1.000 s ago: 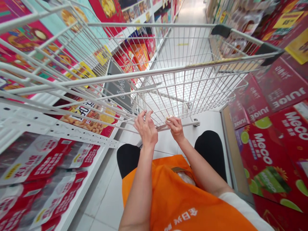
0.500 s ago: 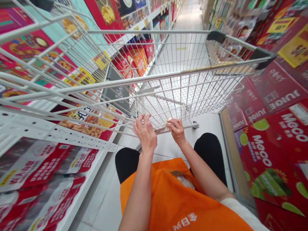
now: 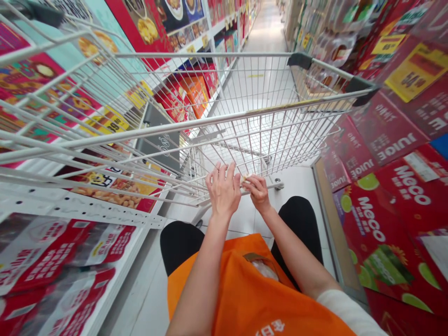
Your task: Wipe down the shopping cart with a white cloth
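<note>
An empty wire shopping cart (image 3: 217, 120) stands crosswise before me. My left hand (image 3: 224, 189) is at the lower side of its basket, back up, with the fingers apart and nothing seen in them. Whether its fingertips touch the wires, I cannot tell. Just to its right, my right hand (image 3: 258, 192) pinches a small pale, crumpled thing (image 3: 246, 178) between thumb and fingertips. That piece is too small to name, and the left thumb is close beside it.
Snack shelves (image 3: 80, 196) with packaged goods run along the left. Red drink cartons (image 3: 385, 219) are stacked at the right, near my knee. Behind the cart, a tiled aisle (image 3: 257, 79) stretches away. An orange apron (image 3: 259, 289) covers my lap.
My left hand has shifted right, nearer my right hand, and its fingers have straightened. The right hand keeps its pinch. The view has turned slightly, moving the cart left in the picture.
</note>
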`<state>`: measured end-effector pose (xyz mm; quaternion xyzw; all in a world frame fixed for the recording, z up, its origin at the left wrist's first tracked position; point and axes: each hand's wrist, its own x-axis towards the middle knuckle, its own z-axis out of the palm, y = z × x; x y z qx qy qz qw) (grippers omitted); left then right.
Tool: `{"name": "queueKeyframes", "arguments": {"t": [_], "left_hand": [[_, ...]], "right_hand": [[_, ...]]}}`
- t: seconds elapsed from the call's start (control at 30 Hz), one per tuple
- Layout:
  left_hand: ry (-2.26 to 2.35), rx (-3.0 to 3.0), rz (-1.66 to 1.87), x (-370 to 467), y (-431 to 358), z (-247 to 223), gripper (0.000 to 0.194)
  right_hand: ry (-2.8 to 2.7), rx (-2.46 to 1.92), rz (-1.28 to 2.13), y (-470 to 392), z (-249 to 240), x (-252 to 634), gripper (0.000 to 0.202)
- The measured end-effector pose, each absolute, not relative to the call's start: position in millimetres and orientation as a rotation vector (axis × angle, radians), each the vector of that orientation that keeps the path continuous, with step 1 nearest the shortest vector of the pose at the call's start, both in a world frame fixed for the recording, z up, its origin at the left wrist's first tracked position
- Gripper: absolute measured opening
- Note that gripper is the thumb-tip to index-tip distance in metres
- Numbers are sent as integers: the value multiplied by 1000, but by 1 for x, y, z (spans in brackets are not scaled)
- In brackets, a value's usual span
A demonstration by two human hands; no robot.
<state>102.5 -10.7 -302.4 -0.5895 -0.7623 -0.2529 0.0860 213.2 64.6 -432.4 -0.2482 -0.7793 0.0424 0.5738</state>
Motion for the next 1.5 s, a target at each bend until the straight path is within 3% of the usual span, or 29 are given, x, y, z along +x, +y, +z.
{"name": "queueKeyframes", "arguments": {"t": [0.23,0.47,0.7,0.93,1.17,1.5], "left_hand": [[-2257,-1719,-754,105,-14,-306,49],[-2273,-1708,-776,104,-13,-308,47],[-2282,-1700,-811,104,-13,-308,49],[-2280,-1695,-818,104,-12,-308,48],[-2264,-1699,-811,102,-13,-309,50],[-2250,-1713,-818,101,-13,-310,50]], "right_hand": [[-1810,-602,98,75,-404,208,24],[-1884,-623,190,69,-423,219,21],[-1656,-740,109,91,-400,228,28],[-1748,-784,78,85,-432,234,24],[-1721,-756,138,99,-402,234,26],[-1667,-769,135,94,-414,252,31]]}}
